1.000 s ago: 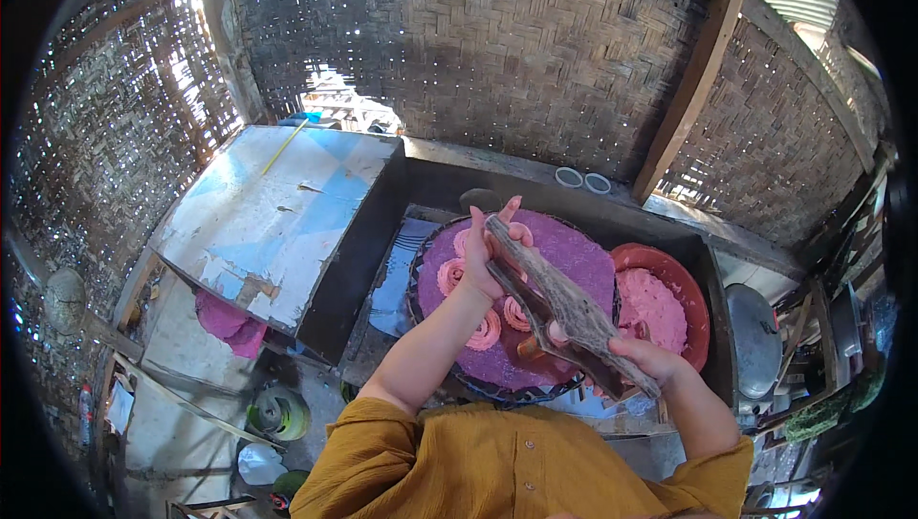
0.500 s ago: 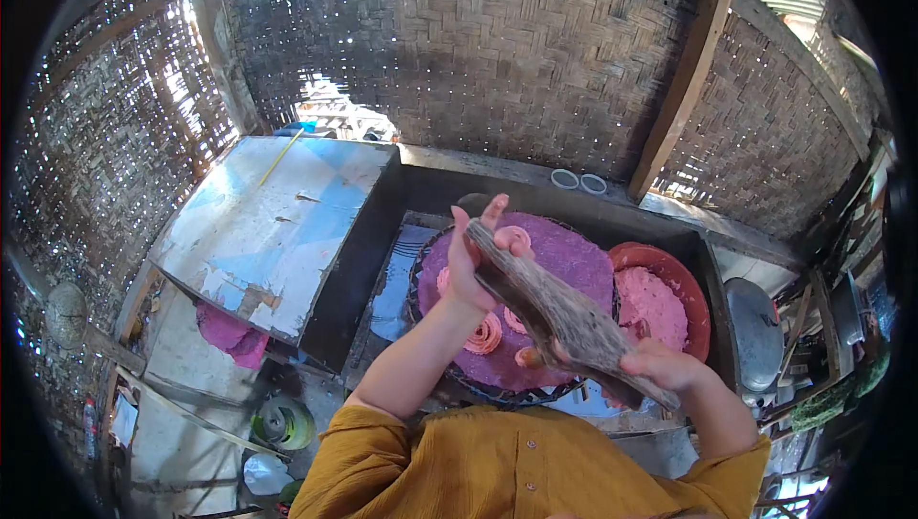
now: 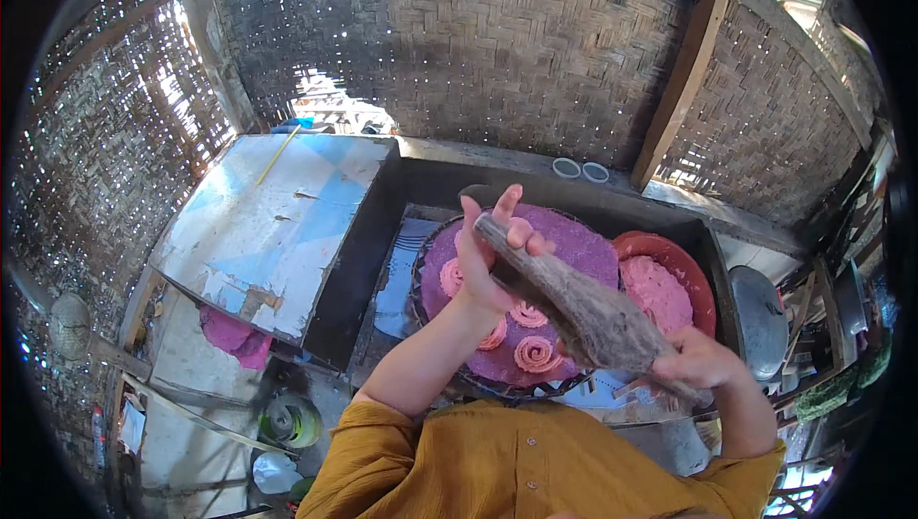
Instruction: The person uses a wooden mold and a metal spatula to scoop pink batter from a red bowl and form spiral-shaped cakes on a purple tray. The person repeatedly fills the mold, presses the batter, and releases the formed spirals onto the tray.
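A grey-brown wood-like piece (image 3: 583,304) slants over a purple cake (image 3: 569,230). The left hand (image 3: 486,266) curls some fingers around its 10 o'clock end; the right hand (image 3: 696,362) grips its 4 o'clock end. Pink swirls (image 3: 538,354) dot the cake; a red bowl (image 3: 707,316) of pink cream (image 3: 655,291) sits at its 3 o'clock.
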Demonstrator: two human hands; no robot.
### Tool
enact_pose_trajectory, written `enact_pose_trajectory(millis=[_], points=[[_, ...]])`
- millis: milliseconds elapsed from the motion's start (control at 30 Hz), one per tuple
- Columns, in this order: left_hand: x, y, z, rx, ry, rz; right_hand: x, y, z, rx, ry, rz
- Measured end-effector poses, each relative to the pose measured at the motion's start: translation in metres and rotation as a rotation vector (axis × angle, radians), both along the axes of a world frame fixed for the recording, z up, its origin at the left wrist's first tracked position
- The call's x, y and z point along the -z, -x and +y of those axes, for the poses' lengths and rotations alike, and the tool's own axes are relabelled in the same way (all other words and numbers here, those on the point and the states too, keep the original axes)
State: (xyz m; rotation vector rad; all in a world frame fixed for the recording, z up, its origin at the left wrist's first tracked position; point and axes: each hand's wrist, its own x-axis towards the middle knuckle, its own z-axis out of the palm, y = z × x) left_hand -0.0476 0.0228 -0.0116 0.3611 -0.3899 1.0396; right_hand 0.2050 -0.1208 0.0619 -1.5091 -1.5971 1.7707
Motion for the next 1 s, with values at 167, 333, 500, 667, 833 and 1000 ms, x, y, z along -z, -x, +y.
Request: enact_pose_trajectory(millis=[167,333,500,667,833,1000], points=[[-0.020,0.008,0.014,-0.044,-0.083,-0.005,-0.007,0.013,0.011,0.026,-0.121,-0.061],[-0.022,0.030,0.011,-0.070,-0.093,0.030,0.002,0.023,0.014,-0.020,-0.038,0.004],[-0.022,0.022,-0.015,-0.119,-0.088,0.128,0.002,0.015,-0.004,-0.008,0.008,0.009],[-0.013,-0.001,-0.009,0.001,0.057,0.053,-0.006,0.003,-0.015,0.058,-0.052,-0.100],[-0.012,-0.010,0.006,-0.025,0.018,0.055,0.000,0.000,-0.010,0.094,-0.109,-0.156],[-0.009,-0.008,0.026,0.024,-0.145,0.087,0.011,0.011,0.002,0.144,-0.189,-0.132]])
